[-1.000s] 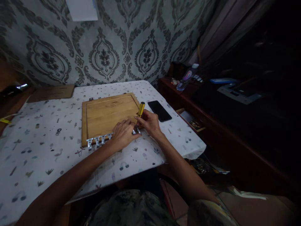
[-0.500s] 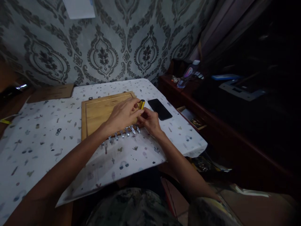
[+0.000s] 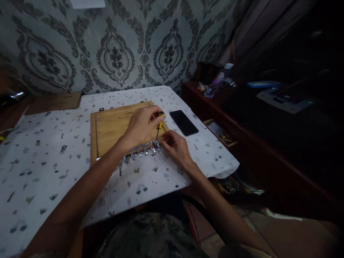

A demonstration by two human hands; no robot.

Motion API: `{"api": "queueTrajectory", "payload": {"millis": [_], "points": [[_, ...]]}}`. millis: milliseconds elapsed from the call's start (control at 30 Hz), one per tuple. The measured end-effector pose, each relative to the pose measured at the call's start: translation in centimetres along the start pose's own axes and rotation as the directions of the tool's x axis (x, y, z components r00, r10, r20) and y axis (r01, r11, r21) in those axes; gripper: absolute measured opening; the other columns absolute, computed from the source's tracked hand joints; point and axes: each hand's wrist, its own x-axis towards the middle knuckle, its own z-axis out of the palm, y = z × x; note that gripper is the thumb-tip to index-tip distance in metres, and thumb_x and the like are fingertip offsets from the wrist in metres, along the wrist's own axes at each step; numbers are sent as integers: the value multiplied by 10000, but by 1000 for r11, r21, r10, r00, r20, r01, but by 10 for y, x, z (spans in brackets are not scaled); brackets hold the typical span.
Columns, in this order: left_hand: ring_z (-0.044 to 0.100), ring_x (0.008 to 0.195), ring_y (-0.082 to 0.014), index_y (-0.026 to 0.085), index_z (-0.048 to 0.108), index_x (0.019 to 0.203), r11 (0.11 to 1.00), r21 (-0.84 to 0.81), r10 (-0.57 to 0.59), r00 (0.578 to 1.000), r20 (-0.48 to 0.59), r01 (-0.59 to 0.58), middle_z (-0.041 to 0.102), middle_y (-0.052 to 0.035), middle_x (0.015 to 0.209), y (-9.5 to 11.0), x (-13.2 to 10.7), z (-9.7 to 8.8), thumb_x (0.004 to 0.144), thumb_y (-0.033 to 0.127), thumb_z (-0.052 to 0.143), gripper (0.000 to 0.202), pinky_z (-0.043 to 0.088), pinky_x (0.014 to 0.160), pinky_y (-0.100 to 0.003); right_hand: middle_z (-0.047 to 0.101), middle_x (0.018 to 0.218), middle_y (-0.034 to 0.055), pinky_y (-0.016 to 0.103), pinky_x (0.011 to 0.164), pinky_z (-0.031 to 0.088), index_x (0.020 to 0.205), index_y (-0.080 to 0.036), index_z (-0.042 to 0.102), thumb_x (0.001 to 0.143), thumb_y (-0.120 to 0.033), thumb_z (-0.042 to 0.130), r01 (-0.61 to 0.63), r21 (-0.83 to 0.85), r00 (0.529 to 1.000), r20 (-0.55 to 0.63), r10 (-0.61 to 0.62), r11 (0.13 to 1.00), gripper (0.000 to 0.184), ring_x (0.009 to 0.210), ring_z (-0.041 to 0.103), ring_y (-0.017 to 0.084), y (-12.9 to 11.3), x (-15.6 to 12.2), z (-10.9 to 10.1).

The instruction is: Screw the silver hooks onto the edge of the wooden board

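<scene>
My left hand (image 3: pixel 143 122) is closed around the yellow and black handle of a screwdriver (image 3: pixel 160 125). The screwdriver stands nearly upright, its shaft reaching down to the right end of a row of shiny metal clips (image 3: pixel 139 152). These clips line the near edge of a wooden board (image 3: pixel 113 123) with a grooved border, and my left forearm covers part of that edge. Beside the right-hand clip is my right hand (image 3: pixel 176 146), its fingers bent and thumb apart from them. Whether its thumb touches the clip is hard to see.
A black phone (image 3: pixel 184 122) lies right of the board on the patterned white tablecloth (image 3: pixel 72 132). Cardboard (image 3: pixel 53 103) rests at the back left. On the right, a dark red desk (image 3: pixel 196 94) holds a bottle (image 3: pixel 220 76), with an open drawer (image 3: pixel 221 132) below.
My right hand has drawn slightly right and down, away from the screwdriver. More of the screwdriver's handle and its shaft now show in my left hand. The view has shifted a little.
</scene>
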Motion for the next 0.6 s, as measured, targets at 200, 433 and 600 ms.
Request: {"api": "queueTrajectory", "payload": {"millis": [200,433,600], "points": [[653,765,-165,177,724,938,999,13,-51,999,-20,51,742,-42,865,0,-3,-1,919,245,648,103,496,711,-292,668,742,13,280,643,407,895,-206,651,826,-365,658,-98,-234,988,94,123,967,173,667,584,164,3,-27,8],[661,783,-170,168,728,966,999,36,-30,1000,-2,30,748,-39,863,1,-2,-4,922,233,636,121,492,710,-286,663,722,16,270,619,382,800,-213,628,829,-307,612,-92,-253,990,81,116,963,100,643,558,153,10,-27,15],[663,790,-170,171,725,945,999,44,-20,1000,-3,20,751,-33,874,0,-2,-4,923,226,630,112,485,707,-281,657,715,18,268,601,393,780,-211,621,852,-323,579,-72,-170,993,84,87,983,139,617,541,146,12,-29,14]]}}
